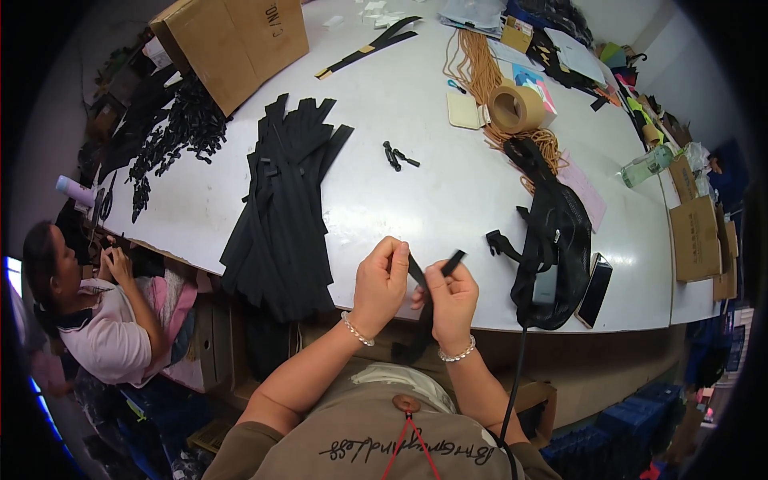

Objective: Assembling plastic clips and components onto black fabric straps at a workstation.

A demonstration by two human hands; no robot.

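Observation:
Between my hands, over the table's front edge, runs a black webbing strap [417,274]. My left hand [382,278] is closed in a pinch on one part of it. My right hand [451,301] grips the strap too, and a short end sticks up past its fingers. The rest of the strap hangs below toward my lap. To the left lies a thick pile of flat black straps [280,200]. Small black buckle pieces [398,156] lie on the table beyond my hands. A black mesh bag [564,240] with straps and a buckle lies to the right.
A cardboard box [240,48] and a heap of black buckles [188,120] stand far left. Tan cord [476,64], a tape roll [516,110] and a plastic bottle [646,166] are far right. A phone [594,290] lies near the front edge. A co-worker [112,304] sits left.

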